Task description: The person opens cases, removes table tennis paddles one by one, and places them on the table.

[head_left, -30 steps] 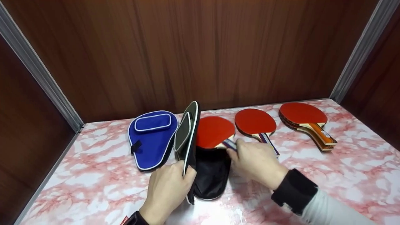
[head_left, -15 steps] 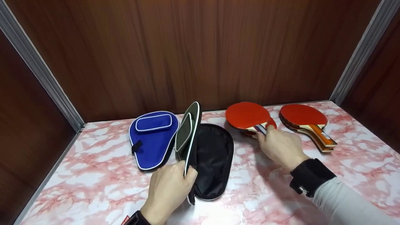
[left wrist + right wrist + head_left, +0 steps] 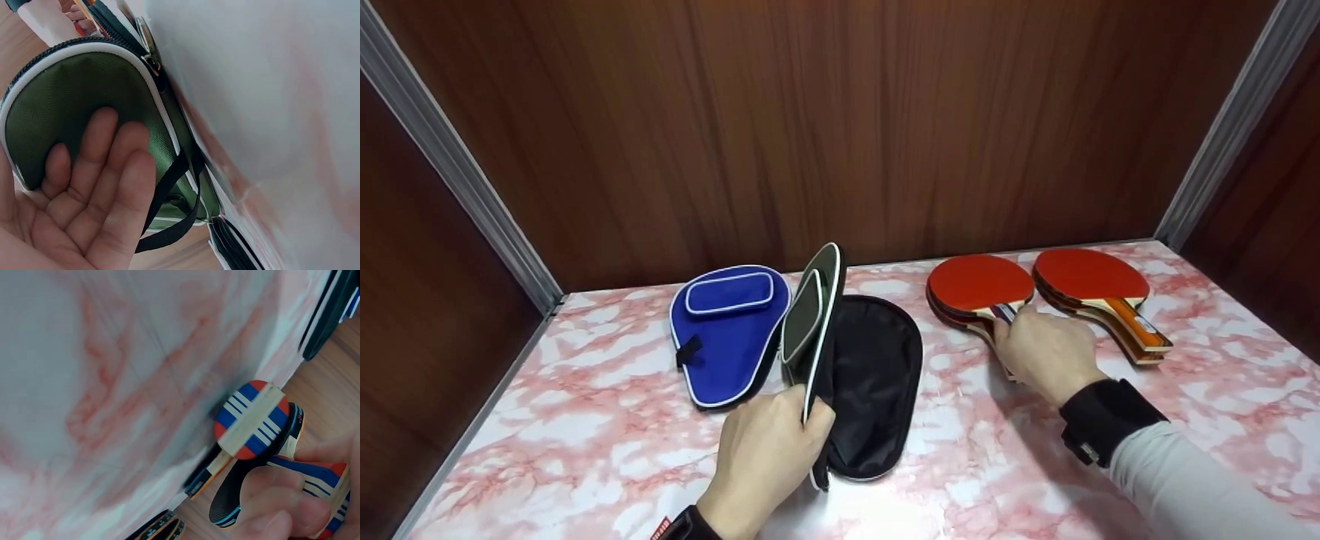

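Red-faced paddle (image 3: 979, 283) rests atop another, its handle pinched by the right hand (image 3: 1046, 352). Left hand (image 3: 765, 457) grips the green case's lid (image 3: 810, 315) upright.

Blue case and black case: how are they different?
The blue case lies shut and flat; the black case lies open, and the left hand holds its green lid up. Nothing touches the blue case. Both are paddle-shaped with white edging, on the marble table.

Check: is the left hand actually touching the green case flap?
Touching. The left wrist view shows the left hand with its fingers laid on the green case flap; the head view shows it gripping the flap's edge.
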Demonstrator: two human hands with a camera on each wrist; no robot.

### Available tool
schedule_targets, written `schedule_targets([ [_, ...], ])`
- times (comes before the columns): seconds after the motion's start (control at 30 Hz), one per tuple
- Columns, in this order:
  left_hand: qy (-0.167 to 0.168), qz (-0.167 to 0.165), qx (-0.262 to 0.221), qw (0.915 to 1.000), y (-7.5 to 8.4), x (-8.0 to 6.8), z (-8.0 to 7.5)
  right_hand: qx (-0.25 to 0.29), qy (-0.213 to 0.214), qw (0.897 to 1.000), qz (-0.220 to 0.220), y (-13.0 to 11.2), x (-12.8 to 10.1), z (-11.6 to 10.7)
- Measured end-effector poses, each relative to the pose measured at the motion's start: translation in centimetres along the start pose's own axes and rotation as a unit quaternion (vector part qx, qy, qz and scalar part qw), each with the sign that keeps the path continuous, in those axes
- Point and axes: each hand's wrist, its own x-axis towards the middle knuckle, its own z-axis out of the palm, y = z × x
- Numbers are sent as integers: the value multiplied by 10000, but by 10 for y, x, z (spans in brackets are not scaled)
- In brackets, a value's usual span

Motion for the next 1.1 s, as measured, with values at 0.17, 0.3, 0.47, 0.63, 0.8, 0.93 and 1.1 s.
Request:
schedule_targets([
  [0.17, 27, 36, -22, 10000, 1, 0, -1, -15, 164, 9999, -31, -2, -1, 4],
  [0.3, 40, 49, -22, 10000, 1, -1, -1, -158, 142, 9997, -89, -5, 0, 5],
  [0.47, 62, 50, -33, 10000, 1, -1, -1, -390, 380, 9983, -186, -12, -1, 5],
  [0.63, 14, 53, -36, 10000, 2, 0, -1, -560, 252, 9979, -227, -16, 0, 2],
  [0.8, -51, 21, -12, 10000, 4, 0, -2, -529, 34, 9983, -229, -14, 0, 0],
  [0.93, -62, 9, 14, 10000, 3, 1, -2, -518, -145, 9983, -215, -12, 0, -1],
  [1.1, -1, 21, 7, 10000, 2, 0, -2, -780, -501, 9954, -220, -13, 2, -1],
])
